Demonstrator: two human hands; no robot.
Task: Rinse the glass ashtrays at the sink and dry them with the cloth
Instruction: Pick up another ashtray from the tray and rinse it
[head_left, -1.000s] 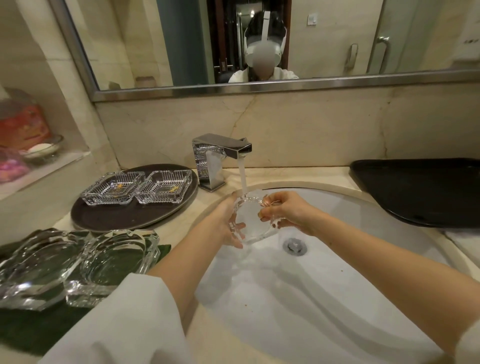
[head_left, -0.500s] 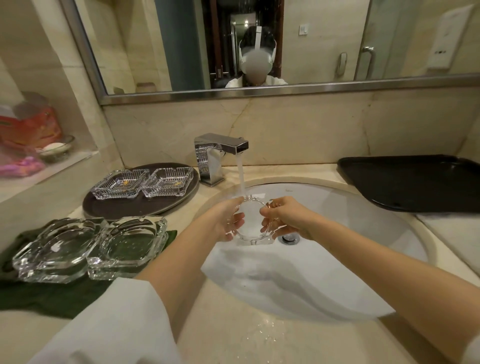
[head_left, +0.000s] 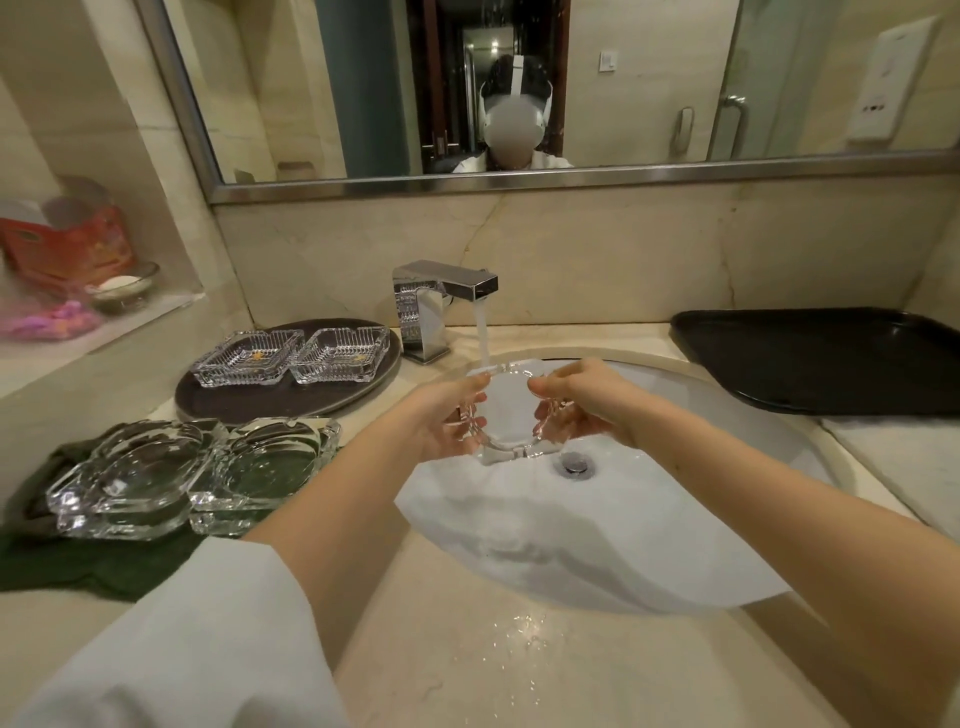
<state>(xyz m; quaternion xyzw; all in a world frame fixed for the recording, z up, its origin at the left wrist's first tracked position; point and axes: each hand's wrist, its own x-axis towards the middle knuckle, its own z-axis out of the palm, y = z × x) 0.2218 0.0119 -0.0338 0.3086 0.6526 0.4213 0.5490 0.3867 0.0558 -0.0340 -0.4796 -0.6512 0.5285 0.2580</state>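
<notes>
Left tabletop is crowded — 2 heavy ashtrays (head_left: 192, 478) on the cloth (head_left: 98, 561), 2 ribbed ones (head_left: 291, 357) behind; faucet (head_left: 441, 306) blocks the rear — front tabletop (head_left: 493, 670) lies open.

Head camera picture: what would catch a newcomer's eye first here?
Both hands, left hand and right hand, hold a clear glass ashtray under the running tap above the white sink. Left of the sink, two big ashtrays sit on a dark green cloth.

Both forearms are extended toward frame centre, left hand (head_left: 445, 415) and right hand (head_left: 582, 402) held facing, fingers curled.
</notes>
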